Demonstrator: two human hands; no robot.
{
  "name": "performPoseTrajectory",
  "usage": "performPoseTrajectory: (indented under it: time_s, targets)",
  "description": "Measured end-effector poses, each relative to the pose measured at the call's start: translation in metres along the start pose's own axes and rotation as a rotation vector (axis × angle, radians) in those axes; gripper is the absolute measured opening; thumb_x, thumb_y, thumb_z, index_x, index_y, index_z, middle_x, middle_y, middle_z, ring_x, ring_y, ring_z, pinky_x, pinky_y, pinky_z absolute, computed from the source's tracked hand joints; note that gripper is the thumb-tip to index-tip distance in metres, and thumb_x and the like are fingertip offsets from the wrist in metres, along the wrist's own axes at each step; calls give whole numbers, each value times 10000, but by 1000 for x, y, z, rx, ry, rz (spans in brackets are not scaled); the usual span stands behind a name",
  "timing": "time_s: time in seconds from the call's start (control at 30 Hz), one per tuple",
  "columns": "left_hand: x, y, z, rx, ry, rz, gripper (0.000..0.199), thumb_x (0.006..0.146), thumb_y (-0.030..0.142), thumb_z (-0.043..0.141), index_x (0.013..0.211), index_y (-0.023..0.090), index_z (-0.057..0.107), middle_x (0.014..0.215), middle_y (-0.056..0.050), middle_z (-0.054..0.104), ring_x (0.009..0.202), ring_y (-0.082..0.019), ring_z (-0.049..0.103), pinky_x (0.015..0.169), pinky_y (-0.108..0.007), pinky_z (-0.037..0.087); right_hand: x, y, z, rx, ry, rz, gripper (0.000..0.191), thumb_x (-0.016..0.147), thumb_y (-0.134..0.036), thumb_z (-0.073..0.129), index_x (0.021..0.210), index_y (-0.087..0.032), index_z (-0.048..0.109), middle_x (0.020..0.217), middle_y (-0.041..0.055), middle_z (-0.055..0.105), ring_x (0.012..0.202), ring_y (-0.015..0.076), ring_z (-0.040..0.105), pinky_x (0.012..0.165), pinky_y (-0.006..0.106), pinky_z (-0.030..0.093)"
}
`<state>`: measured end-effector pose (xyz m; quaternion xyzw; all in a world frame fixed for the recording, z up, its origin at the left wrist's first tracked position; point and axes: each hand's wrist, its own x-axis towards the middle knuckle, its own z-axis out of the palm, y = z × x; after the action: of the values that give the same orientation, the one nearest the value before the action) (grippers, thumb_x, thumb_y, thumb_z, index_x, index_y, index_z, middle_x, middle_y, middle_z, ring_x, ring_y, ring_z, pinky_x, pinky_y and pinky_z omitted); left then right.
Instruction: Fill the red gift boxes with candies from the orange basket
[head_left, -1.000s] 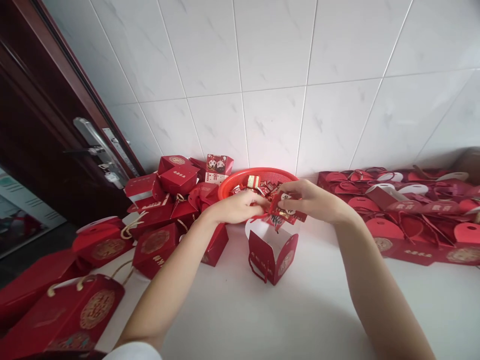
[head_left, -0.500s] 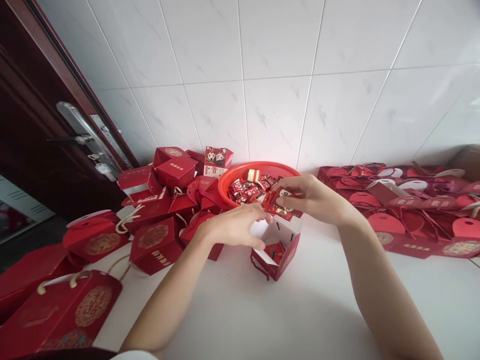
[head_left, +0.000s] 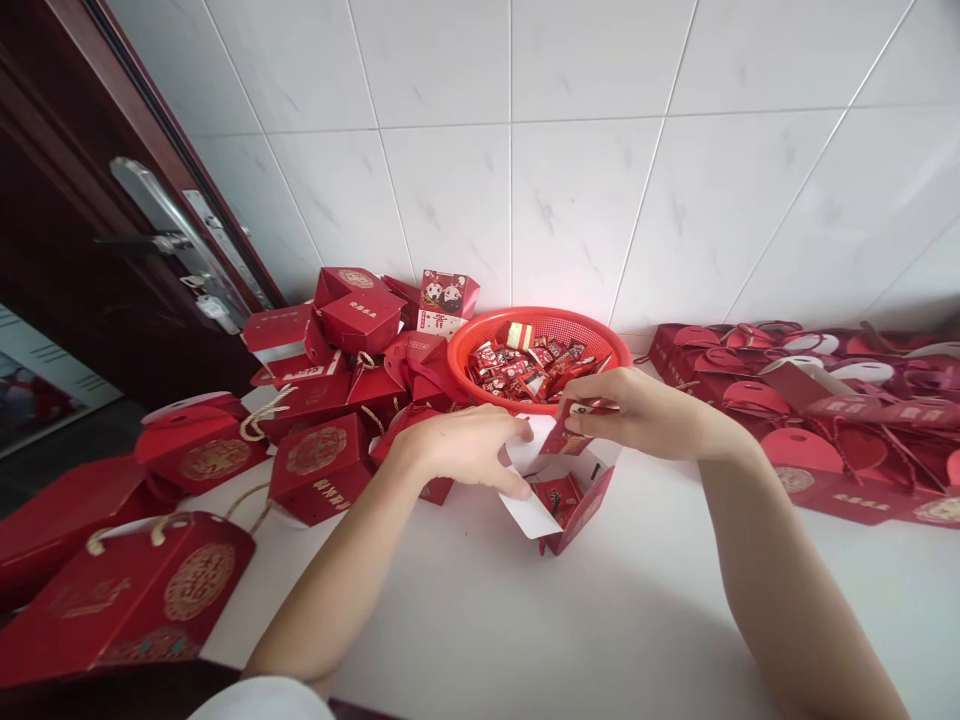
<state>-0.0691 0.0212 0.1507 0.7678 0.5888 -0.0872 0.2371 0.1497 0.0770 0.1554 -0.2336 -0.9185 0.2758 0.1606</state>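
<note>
A small red gift box (head_left: 589, 510) stands on the white tabletop, its top unfolded and white inner sides showing. Red packets (head_left: 559, 497) lie inside it. My left hand (head_left: 469, 445) grips the box's left edge, thumb and fingers around a white flap. Over the box's far side, my right hand (head_left: 637, 408) is closed on a red wrapped packet (head_left: 561, 437), which hangs above the opening. Just behind both hands is an orange-red plastic basket (head_left: 459, 360) full of small red-wrapped sweets (head_left: 514, 372), with one gold piece on top.
Red gift boxes with rope handles (head_left: 319, 465) are piled on the left. Rows of similar red boxes (head_left: 832, 495) stand at the right. A tiled wall (head_left: 577, 210) runs behind the table (head_left: 480, 620). A dark door with a metal handle (head_left: 161, 220) is at left.
The view has shifted slightly. My right hand has lowered the packet from beside the basket toward the box opening. A white flap on the box's left now leans outward under my left hand.
</note>
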Motion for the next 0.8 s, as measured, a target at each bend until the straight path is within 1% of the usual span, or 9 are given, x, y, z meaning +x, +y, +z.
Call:
performPoseTrajectory:
  time_s: [0.1,0.2,0.27,0.33,0.4,0.5,0.67,0.73,0.8]
  targets:
    - [1,0,1,-15,-3,31,533,721,577,668,1129,236,633,1058,-42,660,952,-254,618,716,-293,456,2,3,3,8,-27,-32,186,922,-225,540,874,-195,717,802,28,717,703,165,629,647,283,471]
    - [2,-2,2,-30,9,37,621,717,573,681,1239,247,601,1069,-46,648,1016,-268,593,740,-292,450,5,3,5,-16,17,-86,228,923,-186,511,861,-193,730,858,44,734,748,175,647,687,300,483]
    - [3,-3,3,-33,1,40,688,716,579,684,1309,250,568,1082,-50,640,1055,-276,577,755,-293,448,6,1,5,-19,61,-125,213,918,-194,533,855,-195,736,866,51,730,795,186,647,720,312,489]
    - [2,-3,3,-36,-5,41,705,718,575,681,1330,248,555,1081,-51,636,1046,-275,578,748,-292,445,5,-2,4,10,96,-152,174,902,-210,574,864,-200,743,873,52,727,846,198,643,749,321,496]
    - [2,-2,2,-38,-3,46,657,716,551,686,1287,243,578,1061,-47,635,1009,-269,589,715,-287,440,3,-4,2,74,96,-150,152,891,-208,595,895,-201,747,880,44,729,832,188,647,747,316,504]
    - [1,0,3,-44,-6,77,533,704,495,698,1165,241,616,1008,-34,629,918,-248,599,657,-282,425,3,-3,1,161,-2,-114,175,876,-163,597,970,-200,739,902,21,744,759,156,662,700,285,511]
    - [0,5,5,-13,12,129,370,692,455,701,957,217,599,992,-36,595,872,-226,585,646,-284,423,5,3,8,131,-190,-82,202,873,-148,595,1009,-192,738,937,28,762,817,169,698,706,271,518]
    - [0,6,5,6,3,129,350,692,447,695,927,210,589,977,-36,586,852,-220,581,637,-284,419,6,3,11,105,-238,-60,233,887,-137,564,1032,-189,739,977,43,765,829,173,707,704,270,524]
    - [0,6,5,8,1,125,385,692,461,696,968,213,594,971,-32,580,857,-220,576,634,-280,415,5,2,13,63,-238,-44,259,893,-121,538,1039,-191,740,1002,53,766,836,178,710,700,270,526]
